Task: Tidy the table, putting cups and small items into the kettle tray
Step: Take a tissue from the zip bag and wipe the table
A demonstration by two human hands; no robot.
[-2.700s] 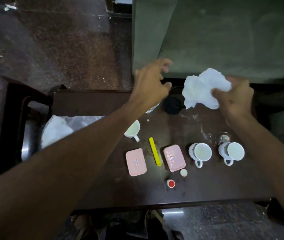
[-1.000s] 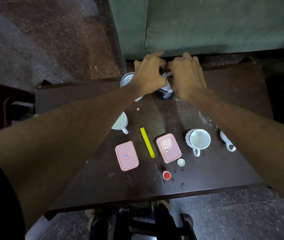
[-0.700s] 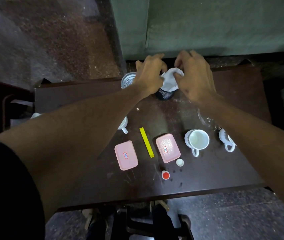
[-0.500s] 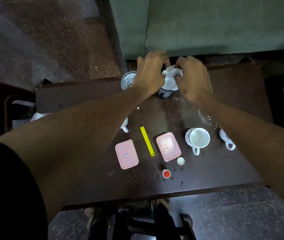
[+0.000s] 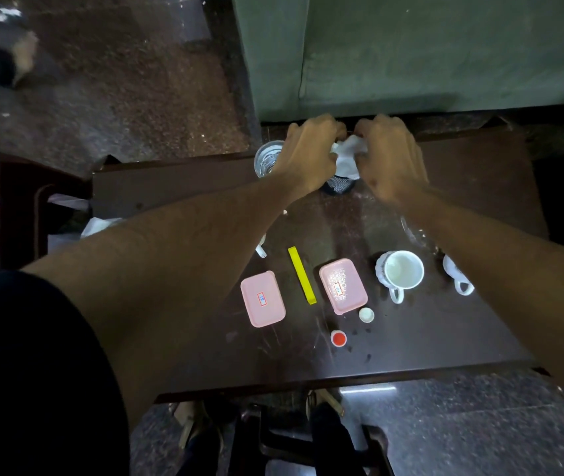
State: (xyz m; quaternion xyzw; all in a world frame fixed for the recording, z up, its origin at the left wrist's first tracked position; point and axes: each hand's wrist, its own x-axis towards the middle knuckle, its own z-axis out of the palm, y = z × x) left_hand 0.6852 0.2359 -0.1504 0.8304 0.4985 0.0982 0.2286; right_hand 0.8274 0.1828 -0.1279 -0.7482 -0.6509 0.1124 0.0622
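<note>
From the head view, both hands work at the far edge of the tabletop (image 5: 445, 338). The left hand (image 5: 308, 151) and the right hand (image 5: 390, 156) each have their grip curled in and pinching a crumpled white tissue (image 5: 347, 156), seemingly stuffing it down into a dark mesh cup (image 5: 337, 185) directly under it; that would explain why both hands crowd the same spot. How much tissue is already inside is hidden.

A clear glass (image 5: 266, 158) stands just beside the left hand; its contents are unclear. Nearer the person, a white cup (image 5: 400, 273) sits upright and looks empty, and a second white cup (image 5: 455, 276) is partly hidden by the right forearm. Two pink lidded boxes (image 5: 262, 298) (image 5: 342, 285) lie shut, a yellow stick (image 5: 301, 280) between them. A white cap (image 5: 366, 315) and a red cap (image 5: 338, 338) lie near the right-hand box. No kettle tray is in sight.
</note>
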